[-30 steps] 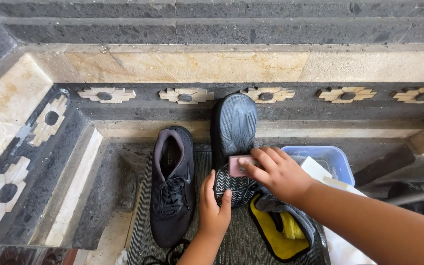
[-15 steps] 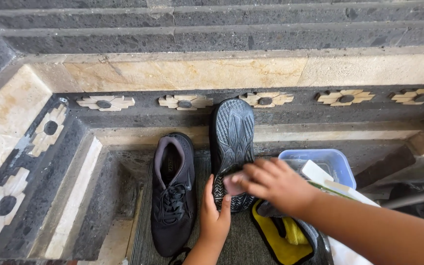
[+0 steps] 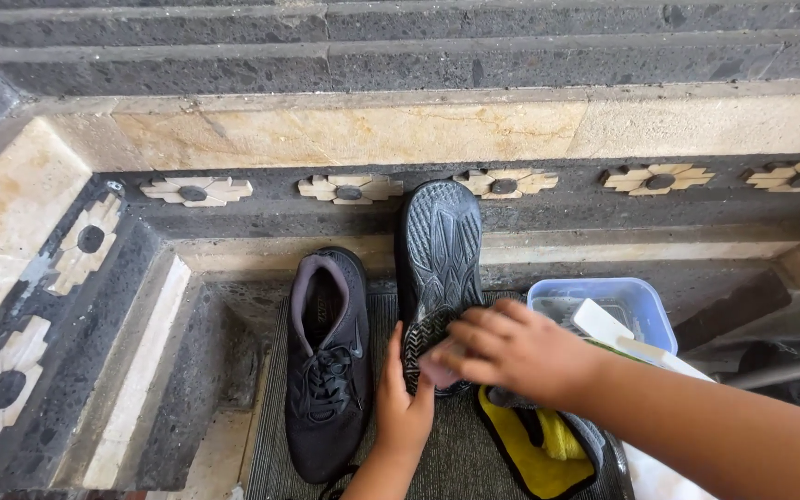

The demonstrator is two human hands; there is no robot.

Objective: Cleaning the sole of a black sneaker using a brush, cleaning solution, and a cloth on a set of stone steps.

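A black shoe [image 3: 439,250] is held sole-up, its toe pointing at the stone step. My left hand [image 3: 405,407] grips its heel end from below. My right hand [image 3: 502,347] presses a small pink pad [image 3: 437,370] against the lower part of the sole, fingers curled over it. A second black shoe [image 3: 329,361] lies upright on the dark mat [image 3: 270,444] to the left, laces showing, touched by neither hand.
A clear blue plastic tub [image 3: 636,301] holding a white brush stands to the right. A black and yellow pouch [image 3: 534,449] lies under my right forearm. Dark stone steps with flower-shaped tiles [image 3: 349,188] rise ahead; a pale stone wall runs along the left.
My right hand has slid with the pad down the sole towards the heel. The sole-up shoe has tipped a little; the other shoe has stayed put.
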